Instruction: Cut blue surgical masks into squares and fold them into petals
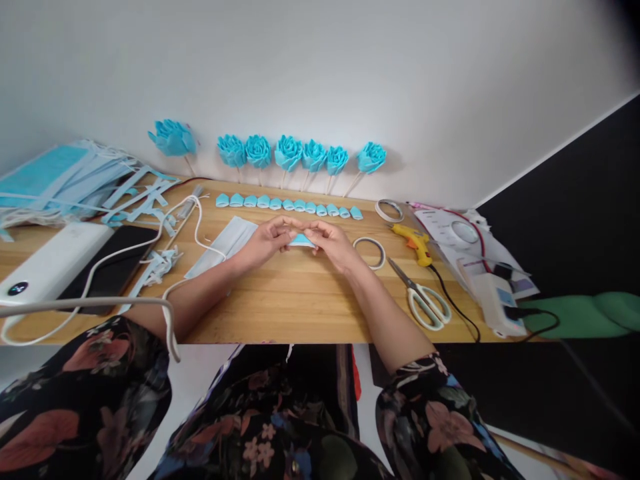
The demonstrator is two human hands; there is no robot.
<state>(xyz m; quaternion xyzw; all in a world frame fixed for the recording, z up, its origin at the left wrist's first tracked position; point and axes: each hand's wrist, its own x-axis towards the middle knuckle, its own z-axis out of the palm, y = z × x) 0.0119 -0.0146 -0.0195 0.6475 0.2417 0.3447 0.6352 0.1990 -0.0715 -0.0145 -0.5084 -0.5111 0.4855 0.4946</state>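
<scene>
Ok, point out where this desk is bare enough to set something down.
Barest: the desk front between the forearms, below left hand and right hand, whose grip holds a blue petal. Thin strip too between hands and petal row. Crowded: power bank, cable, mask strips left; glue gun, tape rings right.

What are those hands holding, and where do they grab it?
A small blue fabric piece, pinched at its left edge by the left hand and its right edge by the right hand.
</scene>
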